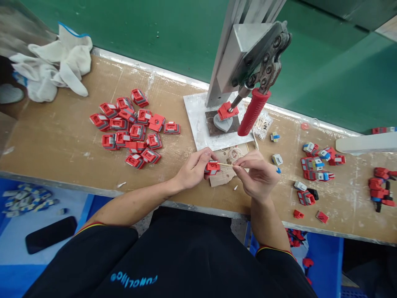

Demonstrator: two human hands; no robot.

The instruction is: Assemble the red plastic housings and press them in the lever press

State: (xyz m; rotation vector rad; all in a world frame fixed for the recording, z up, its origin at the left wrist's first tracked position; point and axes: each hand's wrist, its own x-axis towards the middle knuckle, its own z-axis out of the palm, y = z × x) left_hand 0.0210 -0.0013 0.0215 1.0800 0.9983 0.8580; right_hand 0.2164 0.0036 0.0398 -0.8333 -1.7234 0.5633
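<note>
On scuffed wooden bench [62, 140] (green wall [155, 33]), red parts [133, 128]

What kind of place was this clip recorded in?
Probably a small factory assembly bench: a heap of identical red plastic parts, a lever press with a red handle, and the left hand holding one red part.

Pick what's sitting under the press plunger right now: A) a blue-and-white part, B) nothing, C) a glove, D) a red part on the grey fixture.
D: a red part sits on the grey fixture below the press plunger, beside the red-gripped lever; the left hand holds another red part in front of it.
</note>
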